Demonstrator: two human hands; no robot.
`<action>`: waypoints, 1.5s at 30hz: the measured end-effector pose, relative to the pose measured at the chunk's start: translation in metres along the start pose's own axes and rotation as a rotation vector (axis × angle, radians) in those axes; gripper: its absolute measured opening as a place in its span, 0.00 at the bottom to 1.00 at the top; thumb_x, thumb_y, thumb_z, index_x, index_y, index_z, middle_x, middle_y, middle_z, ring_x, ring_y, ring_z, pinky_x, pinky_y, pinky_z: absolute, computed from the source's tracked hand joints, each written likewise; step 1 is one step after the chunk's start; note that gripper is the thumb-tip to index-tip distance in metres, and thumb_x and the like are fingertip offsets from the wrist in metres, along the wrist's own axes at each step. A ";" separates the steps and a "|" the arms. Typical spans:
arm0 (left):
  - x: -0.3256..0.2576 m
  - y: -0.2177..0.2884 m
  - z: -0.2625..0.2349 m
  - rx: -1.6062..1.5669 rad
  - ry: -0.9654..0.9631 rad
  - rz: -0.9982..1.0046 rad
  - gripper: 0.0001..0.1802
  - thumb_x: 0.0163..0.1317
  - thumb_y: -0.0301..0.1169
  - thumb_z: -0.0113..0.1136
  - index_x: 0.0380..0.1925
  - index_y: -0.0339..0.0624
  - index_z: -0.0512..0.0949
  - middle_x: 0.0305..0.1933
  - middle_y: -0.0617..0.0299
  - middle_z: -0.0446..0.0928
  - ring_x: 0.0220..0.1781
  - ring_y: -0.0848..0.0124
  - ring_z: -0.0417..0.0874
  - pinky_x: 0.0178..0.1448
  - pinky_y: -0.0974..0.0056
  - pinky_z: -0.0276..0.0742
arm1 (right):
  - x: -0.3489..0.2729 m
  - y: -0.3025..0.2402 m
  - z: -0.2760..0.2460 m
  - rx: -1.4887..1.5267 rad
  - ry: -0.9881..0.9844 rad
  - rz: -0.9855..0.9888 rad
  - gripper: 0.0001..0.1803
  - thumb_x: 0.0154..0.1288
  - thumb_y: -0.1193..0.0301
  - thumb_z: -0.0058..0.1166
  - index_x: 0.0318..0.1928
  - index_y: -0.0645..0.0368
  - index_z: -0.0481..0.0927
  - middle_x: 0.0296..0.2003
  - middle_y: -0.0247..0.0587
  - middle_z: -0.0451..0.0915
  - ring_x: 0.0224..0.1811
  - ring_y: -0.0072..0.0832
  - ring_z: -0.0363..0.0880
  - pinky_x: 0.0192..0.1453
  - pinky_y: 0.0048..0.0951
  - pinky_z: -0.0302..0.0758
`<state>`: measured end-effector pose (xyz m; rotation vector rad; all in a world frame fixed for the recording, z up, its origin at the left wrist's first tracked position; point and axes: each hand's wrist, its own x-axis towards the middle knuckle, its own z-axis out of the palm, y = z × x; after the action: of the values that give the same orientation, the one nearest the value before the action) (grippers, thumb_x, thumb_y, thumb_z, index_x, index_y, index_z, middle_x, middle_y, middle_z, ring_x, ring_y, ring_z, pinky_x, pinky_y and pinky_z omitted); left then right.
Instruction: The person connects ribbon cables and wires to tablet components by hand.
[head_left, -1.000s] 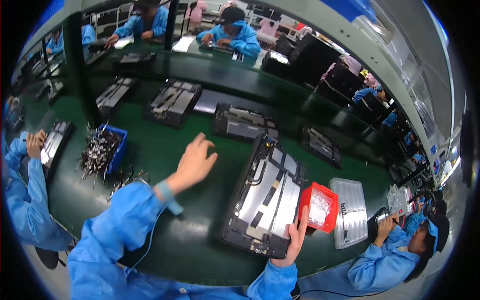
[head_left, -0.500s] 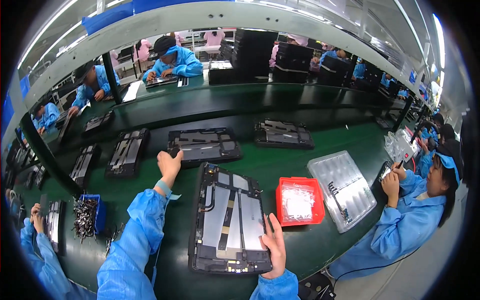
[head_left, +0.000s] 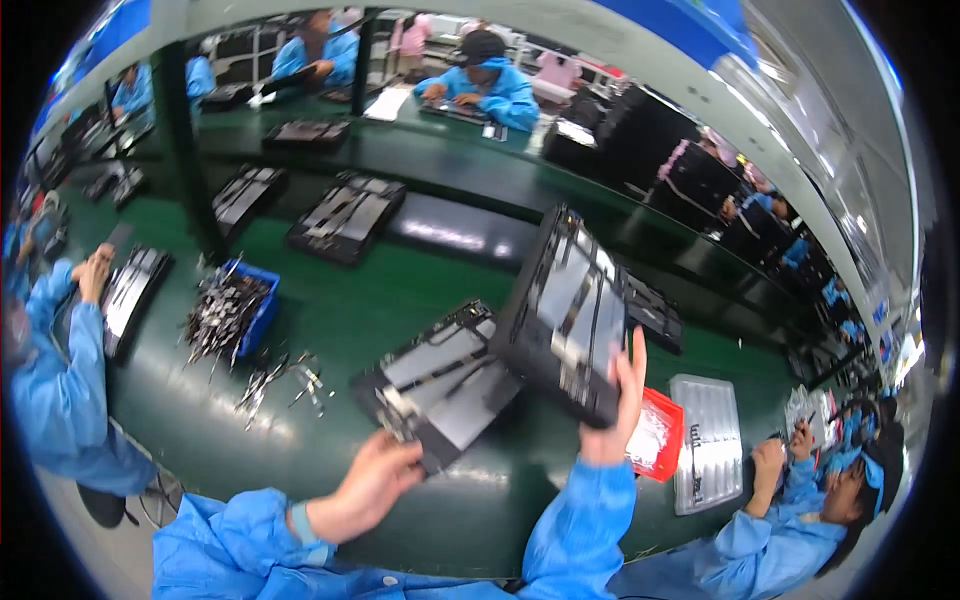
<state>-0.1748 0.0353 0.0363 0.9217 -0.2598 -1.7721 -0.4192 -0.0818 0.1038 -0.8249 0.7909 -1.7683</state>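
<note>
A black panel is held tilted, clamped at its near edge by the right hand; a second panel, lying flat on the bench just left, is gripped by the left hand.

Open green belt between blue bin; raised panel

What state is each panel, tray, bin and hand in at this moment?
Right hand: gripping the lower edge of the lifted black panel.
Lifted black panel: raised off the green table, tilted on edge.
Left hand: holding the near corner of the second panel.
Second panel: lying flat on the table.
Red tray: open, white contents.
Clear tray: flat on the table.
Blue bin: heaped with metal parts.
</note>
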 end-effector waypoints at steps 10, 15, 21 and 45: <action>-0.119 -0.030 -0.077 0.365 -0.444 -0.215 0.18 0.65 0.35 0.57 0.49 0.31 0.77 0.52 0.49 0.80 0.56 0.63 0.79 0.61 0.65 0.73 | 0.178 0.168 -0.004 -0.197 -0.222 0.237 0.39 0.65 0.76 0.50 0.74 0.49 0.49 0.65 0.49 0.65 0.59 0.34 0.70 0.60 0.33 0.72; -0.125 0.006 -0.069 0.911 -0.548 -0.021 0.12 0.64 0.34 0.56 0.44 0.43 0.81 0.45 0.56 0.82 0.48 0.68 0.82 0.48 0.62 0.78 | 0.214 0.177 0.003 -0.654 -0.234 0.061 0.35 0.62 0.72 0.54 0.68 0.68 0.60 0.63 0.49 0.69 0.58 0.34 0.72 0.66 0.30 0.64; -0.089 0.004 -0.062 1.631 -0.453 0.930 0.31 0.62 0.37 0.57 0.65 0.49 0.63 0.68 0.59 0.64 0.70 0.62 0.63 0.74 0.45 0.54 | 0.066 0.110 0.118 -1.094 -0.901 -0.098 0.10 0.61 0.77 0.55 0.42 0.61 0.84 0.39 0.38 0.85 0.40 0.24 0.81 0.45 0.25 0.76; -0.092 -0.024 -0.058 1.557 -0.290 1.354 0.15 0.66 0.31 0.50 0.52 0.43 0.75 0.58 0.52 0.74 0.61 0.59 0.74 0.66 0.52 0.68 | -0.086 0.191 0.186 -1.213 -1.231 -0.282 0.11 0.56 0.71 0.63 0.41 0.56 0.85 0.36 0.37 0.78 0.43 0.35 0.76 0.47 0.34 0.75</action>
<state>-0.1395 0.1401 0.0252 0.9738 -2.0415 -0.1293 -0.1470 -0.0828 0.0372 -2.5299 0.7944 -0.4733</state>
